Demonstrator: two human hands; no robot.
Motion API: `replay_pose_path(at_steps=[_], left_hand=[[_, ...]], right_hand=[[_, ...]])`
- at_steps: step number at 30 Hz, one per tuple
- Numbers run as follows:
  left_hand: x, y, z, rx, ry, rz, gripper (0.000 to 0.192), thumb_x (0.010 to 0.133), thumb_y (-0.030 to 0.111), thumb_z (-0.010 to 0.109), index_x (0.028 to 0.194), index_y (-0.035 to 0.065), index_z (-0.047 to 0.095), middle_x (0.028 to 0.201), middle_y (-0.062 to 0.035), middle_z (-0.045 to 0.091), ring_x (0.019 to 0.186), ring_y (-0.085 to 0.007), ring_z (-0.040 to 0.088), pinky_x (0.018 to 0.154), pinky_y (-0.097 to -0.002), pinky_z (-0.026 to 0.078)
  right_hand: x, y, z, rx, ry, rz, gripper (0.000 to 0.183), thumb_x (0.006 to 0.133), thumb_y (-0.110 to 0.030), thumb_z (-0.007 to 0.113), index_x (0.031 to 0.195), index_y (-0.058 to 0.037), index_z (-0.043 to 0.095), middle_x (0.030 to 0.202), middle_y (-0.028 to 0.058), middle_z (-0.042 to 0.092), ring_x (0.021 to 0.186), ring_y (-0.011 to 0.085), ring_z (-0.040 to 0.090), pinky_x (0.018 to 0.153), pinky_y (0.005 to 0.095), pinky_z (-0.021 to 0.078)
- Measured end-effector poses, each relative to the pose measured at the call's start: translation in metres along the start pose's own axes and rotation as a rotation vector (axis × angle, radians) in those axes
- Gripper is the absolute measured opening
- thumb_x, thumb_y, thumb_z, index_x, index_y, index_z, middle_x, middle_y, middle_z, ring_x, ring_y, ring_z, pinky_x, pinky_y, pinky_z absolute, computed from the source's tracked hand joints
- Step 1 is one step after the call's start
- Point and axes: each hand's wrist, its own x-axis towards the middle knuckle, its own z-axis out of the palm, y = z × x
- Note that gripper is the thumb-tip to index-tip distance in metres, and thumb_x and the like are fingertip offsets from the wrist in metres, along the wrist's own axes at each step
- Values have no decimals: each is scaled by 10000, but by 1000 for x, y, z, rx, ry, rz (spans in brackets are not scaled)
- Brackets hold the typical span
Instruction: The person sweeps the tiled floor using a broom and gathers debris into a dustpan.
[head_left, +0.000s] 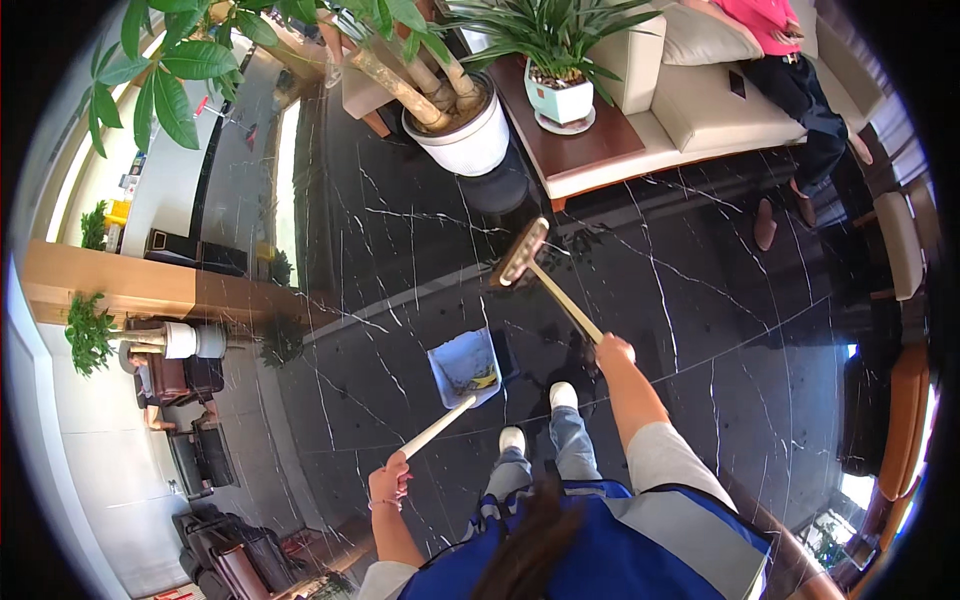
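My left hand (390, 478) is closed around the pale handle of a blue long-handled dustpan (463, 364), whose pan holds yellow-green leaf bits and dark debris. To the right, my right hand (615, 351) grips the yellowish stick of a broom (568, 302). The broom's brown head (523, 253) is beyond the dustpan, over the black marble floor (420, 300), beside the white-ribbed planter and the sofa corner. Some blur covers the bristles, so I cannot tell whether they touch the floor.
Ahead stand a ribbed white planter (469, 142) with a thick-stemmed plant and a beige sofa (697, 112) with a wooden side top (577, 146) bearing a potted plant (559, 94). A person in pink (772, 30) sits there, near a loose shoe (764, 225). Black chairs (232, 551) stand left.
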Motion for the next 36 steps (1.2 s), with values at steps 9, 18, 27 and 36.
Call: replay_pose_path(at_steps=[9, 18, 27, 36], left_hand=[[30, 70, 31, 240, -45, 150, 164, 625, 104, 571, 572, -22, 481, 453, -71, 455, 316, -93, 365, 276, -220, 235], [66, 148, 83, 463, -136, 281, 144, 638, 124, 586, 589, 2, 528, 466, -33, 468, 317, -67, 368, 282, -203, 256], [145, 255, 101, 609, -401, 182, 162, 652, 108, 617, 622, -4, 503, 487, -42, 483, 328, -67, 395, 281, -197, 281], [155, 303, 87, 752, -482, 294, 161, 667, 108, 616, 669, -23, 522, 490, -34, 472, 334, -70, 399, 291, -198, 295]], right_hand=[[-134, 213, 138, 97, -82, 186, 406, 792, -394, 417, 958, -24, 430, 889, 169, 562, 824, 317, 554, 705, 458, 407], [-246, 199, 134, 235, -352, 476, 416, 764, -395, 442, 920, -22, 544, 897, 170, 556, 888, 266, 531, 756, 405, 418], [-176, 50, 33, 664, -278, 407, 476, 771, -398, 421, 523, -10, 542, 380, 98, 486, 391, 203, 533, 434, 300, 452], [-32, -45, 7, 483, 35, 375, 357, 816, -356, 388, 957, -38, 468, 890, 156, 569, 848, 279, 553, 777, 396, 398]])
